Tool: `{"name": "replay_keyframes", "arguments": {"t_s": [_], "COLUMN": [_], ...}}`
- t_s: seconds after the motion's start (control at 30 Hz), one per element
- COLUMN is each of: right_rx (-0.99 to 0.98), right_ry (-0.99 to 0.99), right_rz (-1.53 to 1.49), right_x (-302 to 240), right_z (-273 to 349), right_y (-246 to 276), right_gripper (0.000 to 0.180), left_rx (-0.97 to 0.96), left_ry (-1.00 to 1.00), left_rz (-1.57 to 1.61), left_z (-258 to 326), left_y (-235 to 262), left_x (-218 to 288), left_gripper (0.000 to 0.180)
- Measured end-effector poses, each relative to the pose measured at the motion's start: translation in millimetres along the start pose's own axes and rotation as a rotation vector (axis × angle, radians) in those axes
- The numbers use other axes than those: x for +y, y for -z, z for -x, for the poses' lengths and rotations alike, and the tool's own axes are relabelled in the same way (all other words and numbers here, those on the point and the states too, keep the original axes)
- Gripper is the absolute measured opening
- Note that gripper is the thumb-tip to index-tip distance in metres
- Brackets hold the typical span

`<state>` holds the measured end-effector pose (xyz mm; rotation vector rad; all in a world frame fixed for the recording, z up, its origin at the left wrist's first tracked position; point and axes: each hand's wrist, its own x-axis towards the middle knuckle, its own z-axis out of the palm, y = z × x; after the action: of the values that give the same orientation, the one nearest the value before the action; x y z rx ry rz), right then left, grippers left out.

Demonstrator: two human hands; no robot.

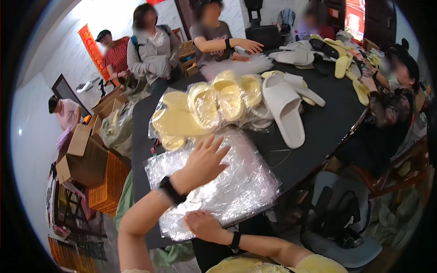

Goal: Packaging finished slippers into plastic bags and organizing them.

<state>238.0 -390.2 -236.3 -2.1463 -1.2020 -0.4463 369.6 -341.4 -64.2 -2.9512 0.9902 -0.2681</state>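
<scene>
My left hand, wearing a dark wristband, is open with fingers spread over the far part of a stack of clear plastic bags. Whether it touches them, I cannot tell. At the near edge of the stack lies my right hand, its fingers laid on the shiny plastic. Just beyond the bags is a pile of pale yellow slippers, several of them wrapped in clear plastic. A white slipper leans against the pile's right side, its toe opening upward.
The dark table holds more loose slippers at its far right. A co-worker sits at the right edge handling slippers; another person stands opposite. An open cardboard box and an orange basket stand left. A grey chair is right.
</scene>
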Motion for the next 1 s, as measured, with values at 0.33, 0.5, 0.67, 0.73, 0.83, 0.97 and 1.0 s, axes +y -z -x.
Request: {"name": "replay_keyframes", "arguments": {"t_s": [0.33, 0.5, 0.67, 0.73, 0.83, 0.97, 1.0], "right_rx": [-0.016, -0.182, -0.543, -0.560, -0.634, -0.667, -0.624], "right_ry": [0.007, -0.017, 0.185, 0.212, 0.177, 0.131, 0.176], "right_rz": [-0.080, -0.470, -0.486, -0.441, -0.505, -0.592, -0.543], "right_x": [-2, -1, -11, -13, -17, -17, -17], "right_z": [-9, -20, -80, -107, -132, -159, -167], "right_y": [4, 33, 146, 169, 194, 229, 229], "right_gripper": [0.022, 0.022, 0.026, 0.025, 0.024, 0.025, 0.025], "left_rx": [-0.155, 0.063, 0.100, 0.106, 0.159, 0.238, 0.238], "left_ry": [0.686, 0.844, 0.866, 0.862, 0.811, 0.842, 0.868], "left_rz": [0.008, 0.121, 0.115, 0.108, 0.245, 0.487, 0.478], "left_z": [239, 272, 269, 273, 283, 306, 321], "left_y": [-15, -82, -80, -82, -80, -53, -48], "left_x": [54, 66, 60, 58, 55, 50, 51], "left_gripper": [0.051, 0.051, 0.054, 0.055, 0.059, 0.061, 0.061]}}
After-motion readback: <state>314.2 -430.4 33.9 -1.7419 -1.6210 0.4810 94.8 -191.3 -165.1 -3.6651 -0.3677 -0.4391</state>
